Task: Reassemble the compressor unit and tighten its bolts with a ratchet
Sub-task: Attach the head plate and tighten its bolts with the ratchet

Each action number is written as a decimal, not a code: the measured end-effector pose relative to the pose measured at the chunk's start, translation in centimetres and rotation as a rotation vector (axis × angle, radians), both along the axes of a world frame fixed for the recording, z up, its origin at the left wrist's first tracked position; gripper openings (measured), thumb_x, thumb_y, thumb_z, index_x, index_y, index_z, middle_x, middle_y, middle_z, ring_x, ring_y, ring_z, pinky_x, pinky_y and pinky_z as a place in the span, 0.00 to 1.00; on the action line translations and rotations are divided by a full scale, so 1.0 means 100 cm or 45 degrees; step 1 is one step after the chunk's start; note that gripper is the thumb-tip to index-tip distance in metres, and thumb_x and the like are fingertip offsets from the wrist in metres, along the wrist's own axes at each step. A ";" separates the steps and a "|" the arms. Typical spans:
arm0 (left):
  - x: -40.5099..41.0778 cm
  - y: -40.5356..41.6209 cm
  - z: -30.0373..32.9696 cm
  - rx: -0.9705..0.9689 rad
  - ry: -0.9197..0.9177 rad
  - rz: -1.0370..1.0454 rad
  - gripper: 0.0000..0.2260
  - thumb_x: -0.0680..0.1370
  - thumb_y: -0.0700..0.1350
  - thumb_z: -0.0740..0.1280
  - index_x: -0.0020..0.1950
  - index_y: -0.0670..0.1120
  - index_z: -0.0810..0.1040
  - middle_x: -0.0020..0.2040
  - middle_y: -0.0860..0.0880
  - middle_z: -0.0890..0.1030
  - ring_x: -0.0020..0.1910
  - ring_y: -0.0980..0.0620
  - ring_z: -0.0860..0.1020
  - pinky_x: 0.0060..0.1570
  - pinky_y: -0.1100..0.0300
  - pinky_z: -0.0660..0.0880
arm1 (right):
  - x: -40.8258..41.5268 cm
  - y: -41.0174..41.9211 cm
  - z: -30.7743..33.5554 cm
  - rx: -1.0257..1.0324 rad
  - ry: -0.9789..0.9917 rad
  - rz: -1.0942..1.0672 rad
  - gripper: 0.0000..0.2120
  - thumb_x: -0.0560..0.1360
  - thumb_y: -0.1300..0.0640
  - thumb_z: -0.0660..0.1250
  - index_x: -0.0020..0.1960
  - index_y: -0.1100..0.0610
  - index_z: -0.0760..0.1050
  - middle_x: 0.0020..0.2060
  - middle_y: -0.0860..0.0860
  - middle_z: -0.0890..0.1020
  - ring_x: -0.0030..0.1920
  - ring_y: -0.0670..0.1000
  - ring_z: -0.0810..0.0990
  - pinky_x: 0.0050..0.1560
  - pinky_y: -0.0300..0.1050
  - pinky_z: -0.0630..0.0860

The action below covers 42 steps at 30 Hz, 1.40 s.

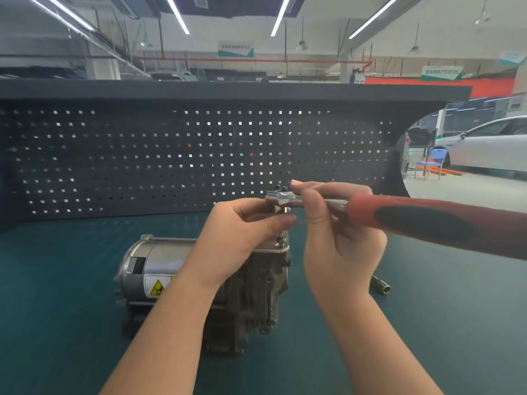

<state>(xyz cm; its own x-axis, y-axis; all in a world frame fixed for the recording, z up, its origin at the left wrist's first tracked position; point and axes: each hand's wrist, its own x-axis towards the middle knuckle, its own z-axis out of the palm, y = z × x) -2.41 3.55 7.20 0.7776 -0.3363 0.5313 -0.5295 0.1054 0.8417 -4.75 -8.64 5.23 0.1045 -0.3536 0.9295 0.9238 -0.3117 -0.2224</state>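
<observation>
1. While the compressor unit [199, 280] is lying on its side on the green tabletop [57, 280], its silver motor end is pointing left and its darker cast end is sitting right, so its long axis is running left to right across the person's front.
2. At the top of that cast end a bolt [282, 238] is standing upright, and the ratchet [399, 218] is sitting directly above it, its head over the bolt and its red and black handle reaching out to the right and toward the viewer.
3. The left hand [239, 238] is pinching around the ratchet head and the drive stem below it, steadying it over the bolt.
4. The right hand [336, 229] is gripping the metal shank just behind the head, fingers curled over it; both hands are right above the unit's right end, the left one nearer the bolt.
5. A loose socket [380, 285] is lying on the tabletop just right of the unit.
6. Behind everything a dark pegboard [171, 155] is standing along the tabletop's far edge.
</observation>
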 end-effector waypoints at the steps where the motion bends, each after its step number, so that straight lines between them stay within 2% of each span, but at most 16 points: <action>1: -0.001 -0.001 0.000 -0.003 0.009 0.004 0.14 0.62 0.53 0.75 0.46 0.53 0.87 0.45 0.50 0.87 0.47 0.54 0.84 0.51 0.57 0.81 | 0.001 -0.001 0.000 -0.026 -0.010 -0.001 0.05 0.79 0.45 0.64 0.52 0.33 0.74 0.43 0.45 0.82 0.47 0.47 0.84 0.49 0.46 0.79; 6: -0.002 -0.002 -0.001 0.056 -0.009 0.091 0.06 0.70 0.48 0.74 0.45 0.51 0.87 0.42 0.50 0.87 0.42 0.58 0.84 0.43 0.66 0.78 | -0.002 0.002 0.000 0.079 0.033 0.057 0.03 0.80 0.45 0.63 0.48 0.37 0.74 0.42 0.47 0.84 0.46 0.48 0.85 0.46 0.45 0.80; 8: -0.001 0.000 -0.002 0.074 0.007 0.082 0.09 0.67 0.53 0.73 0.45 0.53 0.87 0.42 0.51 0.87 0.43 0.57 0.84 0.47 0.62 0.79 | -0.001 -0.001 0.003 0.291 0.171 0.358 0.05 0.81 0.50 0.61 0.48 0.48 0.74 0.40 0.52 0.85 0.46 0.53 0.85 0.43 0.48 0.81; 10: -0.001 0.001 -0.001 0.088 -0.012 0.055 0.10 0.66 0.55 0.72 0.45 0.57 0.87 0.43 0.53 0.87 0.45 0.58 0.84 0.49 0.63 0.78 | 0.004 -0.008 0.011 0.563 0.414 0.834 0.11 0.83 0.52 0.58 0.48 0.58 0.71 0.38 0.55 0.85 0.45 0.57 0.86 0.40 0.50 0.82; 12: -0.002 0.001 -0.001 0.104 -0.062 0.028 0.07 0.69 0.54 0.71 0.45 0.59 0.86 0.44 0.54 0.87 0.47 0.60 0.84 0.47 0.70 0.76 | 0.009 -0.016 0.018 0.763 0.651 1.229 0.13 0.84 0.52 0.56 0.46 0.60 0.70 0.36 0.55 0.84 0.43 0.57 0.86 0.37 0.50 0.82; 13: -0.002 0.001 -0.001 0.113 -0.080 0.019 0.07 0.70 0.53 0.70 0.45 0.59 0.86 0.44 0.55 0.87 0.48 0.60 0.84 0.48 0.71 0.75 | 0.012 -0.017 0.019 0.794 0.705 1.293 0.14 0.84 0.52 0.55 0.45 0.59 0.70 0.35 0.55 0.84 0.42 0.56 0.86 0.37 0.49 0.82; 15: 0.000 0.001 -0.002 0.109 -0.077 0.018 0.07 0.70 0.54 0.70 0.45 0.58 0.87 0.44 0.54 0.87 0.48 0.58 0.84 0.49 0.67 0.77 | 0.013 -0.016 0.018 0.700 0.637 1.168 0.14 0.83 0.53 0.56 0.45 0.60 0.71 0.36 0.55 0.83 0.43 0.57 0.85 0.39 0.50 0.82; 18: 0.001 0.001 -0.003 0.056 -0.004 0.042 0.09 0.66 0.54 0.72 0.44 0.56 0.87 0.43 0.51 0.87 0.46 0.56 0.85 0.49 0.62 0.79 | 0.008 -0.012 0.012 0.344 0.328 0.653 0.11 0.82 0.52 0.60 0.47 0.59 0.73 0.38 0.54 0.84 0.44 0.57 0.85 0.42 0.52 0.82; 21: 0.001 0.000 -0.003 0.017 0.004 0.031 0.10 0.64 0.52 0.74 0.43 0.51 0.87 0.41 0.51 0.86 0.41 0.59 0.83 0.42 0.67 0.77 | 0.002 -0.006 0.006 -0.049 0.061 0.168 0.06 0.81 0.47 0.61 0.47 0.45 0.75 0.41 0.52 0.84 0.44 0.52 0.85 0.45 0.46 0.80; 23: -0.001 0.000 -0.002 0.025 -0.003 0.014 0.08 0.65 0.52 0.73 0.41 0.52 0.87 0.38 0.53 0.86 0.38 0.61 0.82 0.39 0.70 0.75 | 0.002 -0.003 0.001 -0.157 -0.006 -0.021 0.08 0.81 0.45 0.59 0.48 0.45 0.75 0.42 0.52 0.84 0.45 0.51 0.84 0.46 0.48 0.80; 27: 0.000 0.001 -0.001 0.086 0.011 0.024 0.04 0.71 0.50 0.72 0.43 0.54 0.87 0.39 0.54 0.86 0.40 0.62 0.83 0.40 0.71 0.75 | -0.001 0.002 0.001 0.083 0.070 0.165 0.05 0.81 0.48 0.61 0.47 0.41 0.74 0.41 0.51 0.85 0.45 0.53 0.85 0.45 0.52 0.81; 30: 0.002 0.000 -0.002 0.124 0.024 0.005 0.06 0.70 0.53 0.71 0.44 0.55 0.87 0.43 0.53 0.87 0.46 0.59 0.84 0.47 0.69 0.78 | 0.003 -0.007 0.007 0.455 0.381 0.638 0.11 0.83 0.52 0.59 0.46 0.56 0.73 0.39 0.54 0.85 0.45 0.56 0.86 0.42 0.50 0.82; 33: 0.003 0.000 -0.003 0.115 -0.022 0.019 0.08 0.70 0.53 0.71 0.45 0.53 0.86 0.44 0.52 0.87 0.48 0.56 0.84 0.50 0.68 0.78 | 0.008 -0.018 0.011 0.720 0.589 1.030 0.14 0.83 0.52 0.57 0.45 0.60 0.73 0.38 0.56 0.85 0.45 0.59 0.85 0.44 0.53 0.82; 35: 0.004 0.000 -0.004 0.097 -0.011 0.031 0.11 0.67 0.56 0.72 0.44 0.53 0.87 0.44 0.51 0.87 0.48 0.54 0.85 0.51 0.64 0.79 | 0.008 -0.016 0.009 0.729 0.529 0.886 0.14 0.83 0.53 0.57 0.44 0.61 0.73 0.38 0.57 0.84 0.46 0.60 0.85 0.43 0.54 0.81; 38: 0.005 0.001 -0.004 0.077 0.033 0.036 0.14 0.64 0.57 0.73 0.45 0.52 0.87 0.43 0.50 0.87 0.46 0.54 0.85 0.47 0.64 0.79 | 0.002 -0.005 0.004 0.500 0.284 0.536 0.11 0.82 0.55 0.59 0.45 0.59 0.73 0.39 0.55 0.84 0.47 0.58 0.85 0.42 0.50 0.82; 42: 0.008 0.006 -0.005 0.112 0.080 -0.049 0.13 0.66 0.51 0.75 0.47 0.47 0.86 0.46 0.48 0.87 0.47 0.54 0.84 0.46 0.66 0.78 | -0.004 0.002 0.001 0.240 0.116 0.327 0.06 0.81 0.56 0.59 0.47 0.54 0.72 0.42 0.53 0.85 0.46 0.52 0.85 0.45 0.49 0.82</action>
<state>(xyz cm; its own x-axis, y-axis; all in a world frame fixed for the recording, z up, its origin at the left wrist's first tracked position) -1.59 4.15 6.70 0.7941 -0.4097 0.4489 -0.4723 0.0490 0.8801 -5.11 -8.40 5.37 0.2924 -0.4701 0.8328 0.9404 -0.0166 -0.3396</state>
